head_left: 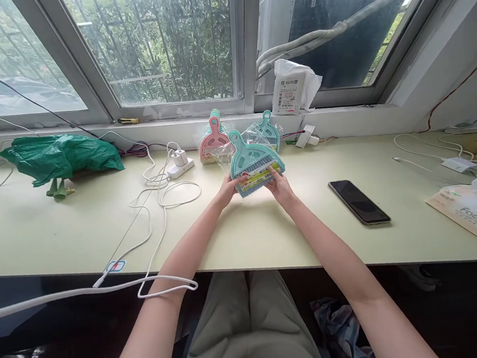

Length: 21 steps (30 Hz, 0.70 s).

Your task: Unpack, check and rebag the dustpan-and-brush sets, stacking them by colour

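Note:
A teal mini dustpan and brush set (pixel 250 154) with a yellow label and clear wrapping is held upright above the table, tilted slightly, its looped handle at the top. My left hand (pixel 225 192) grips its lower left corner. At the lower right, my right hand (pixel 281 187) has its fingers and thumb closed around the label edge. Just behind stand a stack of pink and teal dustpan sets (pixel 215 139) and another teal dustpan set (pixel 268 126), partly hidden by the held one.
White cables (pixel 163 202) loop across the left side to a power strip (pixel 180 168). A green plastic bag (pixel 63 155) lies at the far left. To the right are a phone (pixel 359 202) and a tissue pack (pixel 473 211). A wrapped box (pixel 291 91) stands on the windowsill.

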Each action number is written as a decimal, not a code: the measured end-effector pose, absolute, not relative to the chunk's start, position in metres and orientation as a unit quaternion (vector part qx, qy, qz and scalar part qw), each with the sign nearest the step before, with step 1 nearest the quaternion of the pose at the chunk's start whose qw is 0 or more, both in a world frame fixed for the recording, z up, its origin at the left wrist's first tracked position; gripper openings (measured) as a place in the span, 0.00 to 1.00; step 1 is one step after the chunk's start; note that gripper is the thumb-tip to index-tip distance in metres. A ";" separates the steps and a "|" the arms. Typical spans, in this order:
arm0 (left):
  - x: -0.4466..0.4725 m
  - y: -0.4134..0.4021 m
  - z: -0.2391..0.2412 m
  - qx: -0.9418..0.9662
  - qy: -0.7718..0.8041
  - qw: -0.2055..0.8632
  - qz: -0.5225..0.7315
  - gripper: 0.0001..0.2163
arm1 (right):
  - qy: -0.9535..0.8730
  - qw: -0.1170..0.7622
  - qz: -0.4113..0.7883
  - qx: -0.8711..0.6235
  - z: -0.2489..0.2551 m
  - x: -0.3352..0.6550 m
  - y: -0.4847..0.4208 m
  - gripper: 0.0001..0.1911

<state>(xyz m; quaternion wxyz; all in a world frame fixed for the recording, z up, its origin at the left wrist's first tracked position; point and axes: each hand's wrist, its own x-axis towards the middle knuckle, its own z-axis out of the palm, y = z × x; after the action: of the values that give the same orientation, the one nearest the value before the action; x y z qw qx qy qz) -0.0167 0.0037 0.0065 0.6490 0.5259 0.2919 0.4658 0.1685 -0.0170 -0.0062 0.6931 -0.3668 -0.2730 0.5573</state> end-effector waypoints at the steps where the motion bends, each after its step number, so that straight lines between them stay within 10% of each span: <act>1: -0.018 0.003 0.008 0.520 0.292 0.649 0.473 0.28 | -0.295 0.687 0.563 -0.352 -0.006 0.167 -0.018 0.18; 21: -0.005 -0.012 0.002 0.570 0.219 0.734 0.296 0.27 | -0.315 0.744 0.484 -0.338 -0.005 0.162 -0.022 0.18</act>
<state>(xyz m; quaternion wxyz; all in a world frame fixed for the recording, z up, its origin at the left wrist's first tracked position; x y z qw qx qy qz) -0.0053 -0.0120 0.0025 0.7342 0.5703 0.2191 0.2959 0.1621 -0.0224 -0.0048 0.7435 -0.3379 -0.3148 0.4836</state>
